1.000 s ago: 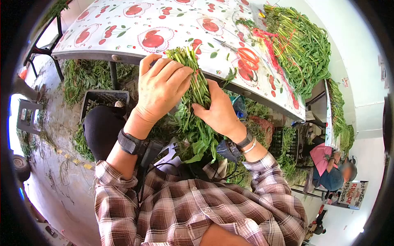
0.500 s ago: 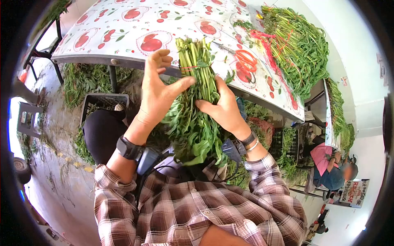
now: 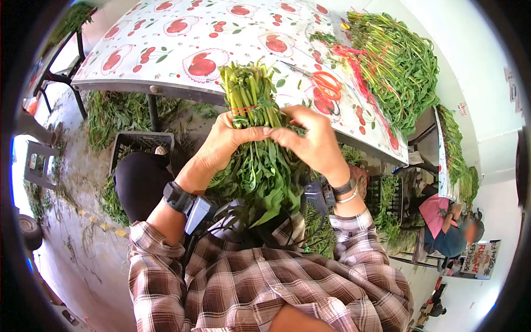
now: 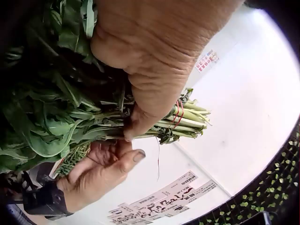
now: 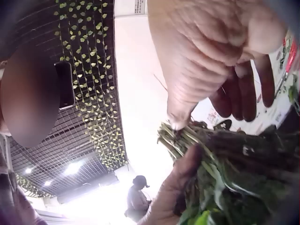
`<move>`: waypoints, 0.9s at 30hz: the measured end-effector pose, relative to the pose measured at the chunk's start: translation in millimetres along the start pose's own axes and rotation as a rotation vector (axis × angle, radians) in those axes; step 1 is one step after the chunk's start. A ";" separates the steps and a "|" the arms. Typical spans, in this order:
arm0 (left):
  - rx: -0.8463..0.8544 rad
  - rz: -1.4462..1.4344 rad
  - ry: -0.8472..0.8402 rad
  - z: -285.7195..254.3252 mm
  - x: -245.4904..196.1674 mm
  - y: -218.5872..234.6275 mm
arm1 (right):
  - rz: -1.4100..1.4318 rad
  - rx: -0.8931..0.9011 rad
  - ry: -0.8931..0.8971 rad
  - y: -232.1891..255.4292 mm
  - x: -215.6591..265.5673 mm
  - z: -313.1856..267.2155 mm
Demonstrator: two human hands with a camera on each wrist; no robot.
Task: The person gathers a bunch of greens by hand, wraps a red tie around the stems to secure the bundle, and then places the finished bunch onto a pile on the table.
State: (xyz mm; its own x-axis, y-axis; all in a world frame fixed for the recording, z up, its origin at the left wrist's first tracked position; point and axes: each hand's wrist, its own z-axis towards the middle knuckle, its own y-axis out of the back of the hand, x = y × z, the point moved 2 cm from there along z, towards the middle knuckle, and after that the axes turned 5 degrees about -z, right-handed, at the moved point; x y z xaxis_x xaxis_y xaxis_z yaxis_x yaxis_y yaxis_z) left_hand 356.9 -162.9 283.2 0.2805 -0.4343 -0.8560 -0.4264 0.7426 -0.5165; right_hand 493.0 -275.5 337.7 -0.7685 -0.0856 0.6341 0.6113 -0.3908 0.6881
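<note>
A bunch of long-leaved greens (image 3: pixel 265 171) stands stems-up before the person's chest, at the table's near edge. A thin red tie (image 3: pixel 245 110) circles its cut stems. The left hand (image 3: pixel 225 144) grips the bunch below that tie, thumb across the front and fingers hidden behind. On the other side, the right hand (image 3: pixel 316 145) is at the stems, its thumb near the left thumb. Seen from the right wrist, that right hand (image 5: pixel 215 61) has its thumb tip at the stems while its fingers (image 5: pixel 248 89) stretch out loosely, apart from the bunch.
Orange-handled scissors (image 3: pixel 325 84) lie on the fruit-patterned tablecloth (image 3: pixel 166 61). Red string (image 3: pixel 362 72) runs beside a large pile of greens (image 3: pixel 406 72). Below stand a black crate (image 3: pixel 141 138) and scattered greens (image 3: pixel 119 110) on the floor. Another person (image 3: pixel 442 227) sits at the right.
The left hand came off the tied stems, opened, then took hold of the bunch below the tie. The right hand loosened its hold, and its thumb moved up toward the left thumb.
</note>
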 end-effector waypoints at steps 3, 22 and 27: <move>-0.076 0.065 0.021 1.0 1.1 3.9 | -0.046 -0.263 0.065 16.4 6.2 1.5; -0.087 0.219 0.012 -2.4 10.4 2.1 | -0.328 -0.334 0.171 -10.5 12.5 21.9; -0.052 0.202 0.051 -2.7 3.4 -2.1 | -0.266 -0.405 0.127 -0.9 16.7 24.9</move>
State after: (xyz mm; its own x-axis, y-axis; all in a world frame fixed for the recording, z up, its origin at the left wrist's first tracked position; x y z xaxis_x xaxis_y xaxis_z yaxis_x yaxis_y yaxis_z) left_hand 356.5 -167.3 281.3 0.1415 -0.3057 -0.9416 -0.5141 0.7902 -0.3338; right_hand 484.3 -253.8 356.5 -0.9201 -0.0361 0.3901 0.2882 -0.7367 0.6117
